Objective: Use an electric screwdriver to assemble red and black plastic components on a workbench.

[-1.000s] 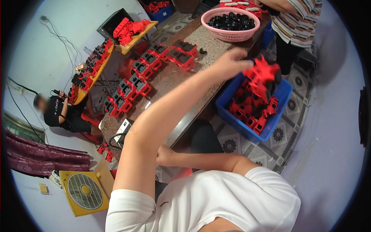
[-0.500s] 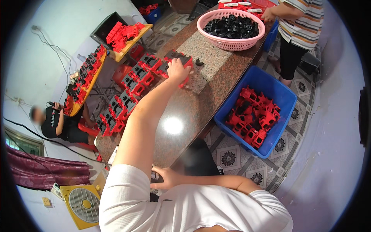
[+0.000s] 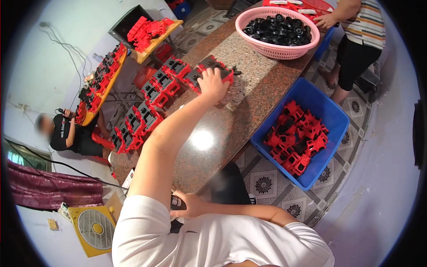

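My left hand (image 3: 212, 83) reaches far across the brown stone table (image 3: 231, 129) and grips a red and black plastic part (image 3: 219, 67) at the far end of a row of like parts (image 3: 151, 100). The row runs along the table's left side. My right hand (image 3: 189, 207) stays close to my body at the table's near edge, closed around a small dark object (image 3: 177, 203) that is mostly hidden. My white shirt fills the bottom of the view.
A blue crate (image 3: 327, 113) of loose red parts sits on the tiled floor to the right. A pink basket (image 3: 278, 49) of black rings stands at the table's far end, beside a standing person in a striped top (image 3: 360, 22). Another person (image 3: 66, 131) sits at left, near boards (image 3: 104, 80) loaded with parts. A yellow fan (image 3: 93, 229) lies at lower left.
My left hand lifted red parts from the blue crate, swung left across the table and now rests on a part at the row's far end. My right hand stayed put.
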The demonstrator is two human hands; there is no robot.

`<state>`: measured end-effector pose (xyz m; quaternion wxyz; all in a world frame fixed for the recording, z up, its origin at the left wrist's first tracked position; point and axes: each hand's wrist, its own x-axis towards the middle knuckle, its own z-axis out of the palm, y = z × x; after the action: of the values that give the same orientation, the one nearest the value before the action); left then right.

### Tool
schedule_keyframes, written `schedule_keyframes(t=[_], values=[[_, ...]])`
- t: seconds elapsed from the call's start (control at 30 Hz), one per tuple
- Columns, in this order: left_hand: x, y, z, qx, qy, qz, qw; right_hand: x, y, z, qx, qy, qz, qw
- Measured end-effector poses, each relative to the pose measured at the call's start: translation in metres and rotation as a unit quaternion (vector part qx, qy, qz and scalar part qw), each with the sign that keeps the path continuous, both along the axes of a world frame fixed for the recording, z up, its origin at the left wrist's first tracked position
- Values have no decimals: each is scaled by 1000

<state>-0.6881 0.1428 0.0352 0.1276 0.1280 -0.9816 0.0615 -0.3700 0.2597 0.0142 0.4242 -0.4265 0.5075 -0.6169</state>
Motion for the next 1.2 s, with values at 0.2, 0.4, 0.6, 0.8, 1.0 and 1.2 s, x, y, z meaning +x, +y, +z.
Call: schedule_keyframes(t=[0.2,0.4,0.6,0.8,1.0,1.2], values=[[4,-29,-34,-86,46,-91,991,5,5,3,-22,-7,5,1000],[15,-34,-36,-91,53,-138,985,17,8,3,-29,2,-9,1000],[82,-10,68,5,92,-250,964,25,-10,25,-53,15,-53,997],[252,-14,240,-99,232,-297,921,29,-48,32,-42,-83,-23,995],[527,-85,287,-193,375,48,905,57,-55,55,-71,-136,-17,988],[696,-137,121,-66,237,305,920,64,-55,77,-59,-93,-22,994]])
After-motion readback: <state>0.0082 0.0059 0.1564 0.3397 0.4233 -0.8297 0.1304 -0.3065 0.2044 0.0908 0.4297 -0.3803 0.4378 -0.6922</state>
